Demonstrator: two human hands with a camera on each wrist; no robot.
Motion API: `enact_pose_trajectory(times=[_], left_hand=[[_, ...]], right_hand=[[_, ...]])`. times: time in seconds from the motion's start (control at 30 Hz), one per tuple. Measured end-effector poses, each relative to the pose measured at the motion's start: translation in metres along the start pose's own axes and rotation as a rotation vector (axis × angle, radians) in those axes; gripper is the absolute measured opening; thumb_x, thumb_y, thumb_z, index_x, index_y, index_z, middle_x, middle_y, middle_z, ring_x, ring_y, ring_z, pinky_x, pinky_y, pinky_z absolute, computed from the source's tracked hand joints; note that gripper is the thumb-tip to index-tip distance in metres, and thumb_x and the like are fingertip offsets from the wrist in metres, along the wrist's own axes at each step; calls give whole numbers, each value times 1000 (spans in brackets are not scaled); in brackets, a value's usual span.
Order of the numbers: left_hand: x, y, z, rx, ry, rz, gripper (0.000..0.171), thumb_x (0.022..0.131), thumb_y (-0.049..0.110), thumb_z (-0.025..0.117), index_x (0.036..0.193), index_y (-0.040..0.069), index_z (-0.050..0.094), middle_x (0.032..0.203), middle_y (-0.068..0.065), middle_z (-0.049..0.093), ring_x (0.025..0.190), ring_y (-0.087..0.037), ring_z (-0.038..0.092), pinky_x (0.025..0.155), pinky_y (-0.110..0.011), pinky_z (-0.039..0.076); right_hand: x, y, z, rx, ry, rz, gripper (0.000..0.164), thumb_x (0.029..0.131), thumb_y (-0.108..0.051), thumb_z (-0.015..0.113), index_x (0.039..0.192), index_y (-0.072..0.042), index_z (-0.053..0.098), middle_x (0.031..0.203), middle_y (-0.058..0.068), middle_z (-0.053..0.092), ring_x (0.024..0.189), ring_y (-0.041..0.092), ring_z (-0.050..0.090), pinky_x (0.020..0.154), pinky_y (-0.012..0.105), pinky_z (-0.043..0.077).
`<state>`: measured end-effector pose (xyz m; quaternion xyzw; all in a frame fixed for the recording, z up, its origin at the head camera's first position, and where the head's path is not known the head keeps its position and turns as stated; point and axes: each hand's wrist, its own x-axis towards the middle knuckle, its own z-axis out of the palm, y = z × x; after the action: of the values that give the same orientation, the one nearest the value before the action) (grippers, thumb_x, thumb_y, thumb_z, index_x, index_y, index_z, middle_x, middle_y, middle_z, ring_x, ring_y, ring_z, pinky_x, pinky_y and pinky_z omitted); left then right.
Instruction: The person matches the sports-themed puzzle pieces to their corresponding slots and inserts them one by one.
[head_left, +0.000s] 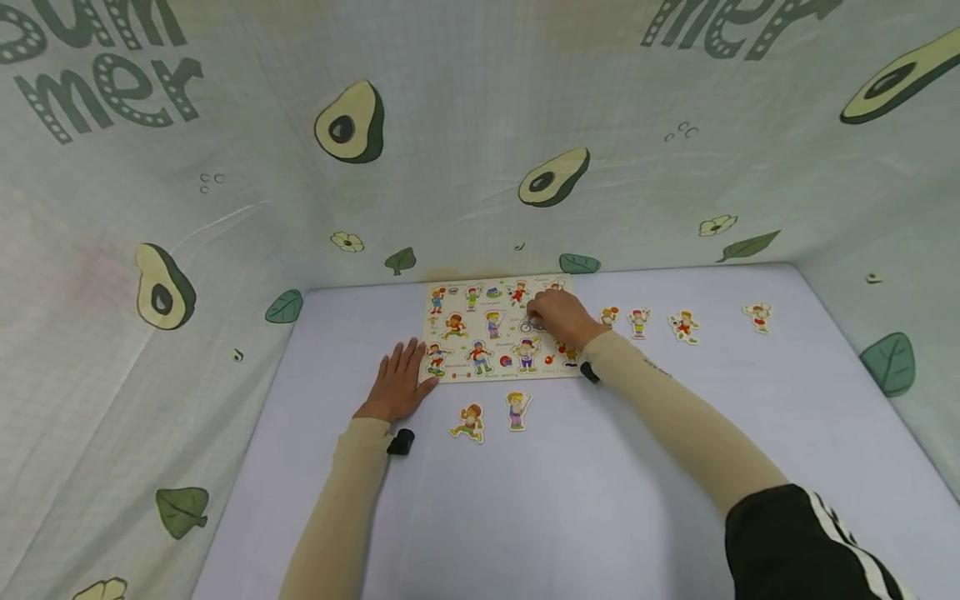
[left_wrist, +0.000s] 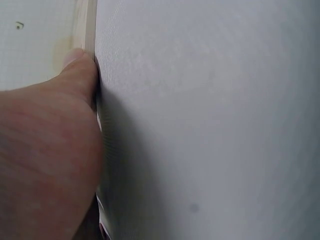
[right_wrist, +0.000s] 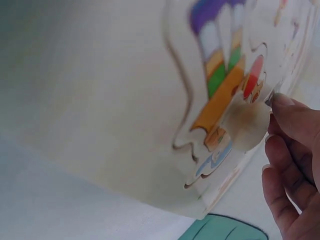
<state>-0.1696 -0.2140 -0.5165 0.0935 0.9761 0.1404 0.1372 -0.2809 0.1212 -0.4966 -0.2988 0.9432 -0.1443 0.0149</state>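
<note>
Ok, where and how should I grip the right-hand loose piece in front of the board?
Likely best: pinch the piece mid-body by its long side edges, from above and the near side; it lies flat and narrow, with the board close beyond its top.

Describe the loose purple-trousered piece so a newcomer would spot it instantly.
Find the picture board at the pale table's far edge. Just below it in the head view, right of a loose running figure, lies your piece. Unlike that neighbour, it shows a standing figure in purple trousers.
</note>
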Motion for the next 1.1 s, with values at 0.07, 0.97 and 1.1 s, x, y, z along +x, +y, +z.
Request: enact_pose_trajectory(times=[0.07,0.97,1.1], left_hand=[[0,0,0,6,-4,-3,76,112,37,51,168,0,16,176,-22,8,163,-45,2,130,-61,4],[8,-13,12,-1,19,11,81,110,45,52,169,3,15,177,-20,8,163,-43,2,130,-62,4],[8,-12,12,1,11,5,81,111,44,51,170,3,14,177,-19,6,163,-42,0,130,-61,3]], right_hand=[[0,0,1,4,-1,4,14,101,-8,72,111,-2,79,105,12,75,100,29,71,94,44,58],[-92,-93,22,32,88,-196,22,90,-13,86,111,-9,80,103,2,74,98,21,70,86,40,57],[-100,-99,29,1,77,-230,21,89,-18,87,108,-12,79,98,-1,72,94,19,68,83,38,56]])
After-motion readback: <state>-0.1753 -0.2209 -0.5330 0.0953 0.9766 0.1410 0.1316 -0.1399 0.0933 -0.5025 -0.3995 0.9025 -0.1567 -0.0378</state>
